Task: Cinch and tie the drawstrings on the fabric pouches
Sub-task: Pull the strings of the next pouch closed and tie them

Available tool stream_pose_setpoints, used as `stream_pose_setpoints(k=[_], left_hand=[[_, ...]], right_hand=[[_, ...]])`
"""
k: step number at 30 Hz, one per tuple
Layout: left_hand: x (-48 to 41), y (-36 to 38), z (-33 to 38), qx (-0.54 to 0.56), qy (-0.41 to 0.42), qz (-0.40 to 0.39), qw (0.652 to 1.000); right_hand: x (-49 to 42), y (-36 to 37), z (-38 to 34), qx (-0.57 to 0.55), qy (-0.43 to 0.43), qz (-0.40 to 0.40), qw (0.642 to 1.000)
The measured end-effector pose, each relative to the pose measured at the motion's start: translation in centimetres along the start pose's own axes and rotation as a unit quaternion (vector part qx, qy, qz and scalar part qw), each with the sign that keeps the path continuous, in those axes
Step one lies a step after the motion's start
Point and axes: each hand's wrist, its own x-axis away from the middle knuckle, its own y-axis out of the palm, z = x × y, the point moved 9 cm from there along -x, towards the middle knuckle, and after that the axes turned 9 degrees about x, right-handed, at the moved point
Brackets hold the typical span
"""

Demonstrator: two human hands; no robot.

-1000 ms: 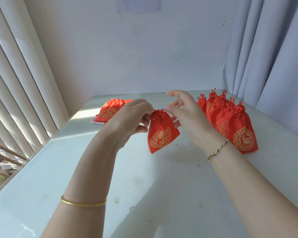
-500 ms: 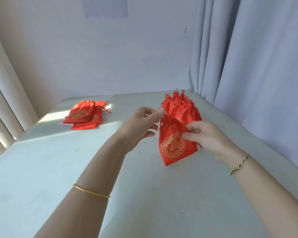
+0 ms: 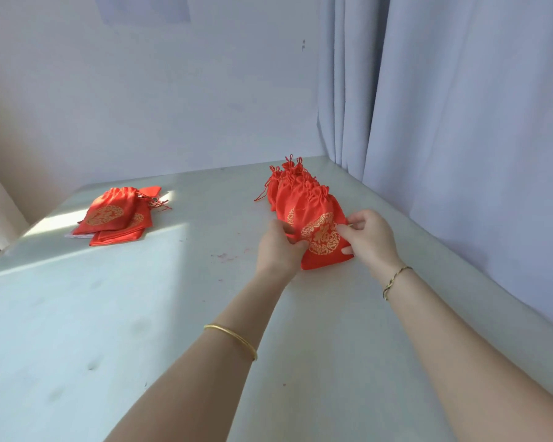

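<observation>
Cinched pouch (image 3: pixel 321 224) lies flat at near end of tied row (image 3: pixel 292 181), right side of table (image 3: pixel 125 314), overlapping next pouch. Left hand (image 3: pixel 276 248) pinches left edge. Right hand (image 3: pixel 371 239) grips right edge, fingers curled. Two-sided hold likely squares pouch into row (knot itself not readable). Flat stack (image 3: pixel 114 215) sits well apart at far left, probably awaiting tying.

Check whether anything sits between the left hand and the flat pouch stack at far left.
Nothing visible: only table surface separates the left hand from the flat pouch stack. That hand and the right hand grip the front pouch.
</observation>
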Motion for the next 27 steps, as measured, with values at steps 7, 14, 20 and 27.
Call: stream_pose_setpoints(k=[7,14,20,27], left_hand=[[0.1,-0.4,-0.6,0.044,0.005,0.014,0.999],[-0.2,-5.1,-1.0,0.078,0.002,0.065,0.995],[-1.5,-17.3,-3.3,0.032,0.013,0.194,0.98],[-5.6,-28.3,-6.2,-0.252,0.004,0.247,0.936]], right_hand=[[0.6,-1.3,-0.6,0.125,-0.034,0.093,0.987],[7.4,2.1,-10.7,0.155,-0.291,0.123,0.936],[8.5,14.1,-14.1,0.183,-0.326,-0.063,0.925],[6.8,25.3,-14.6,0.154,-0.247,-0.178,0.94]])
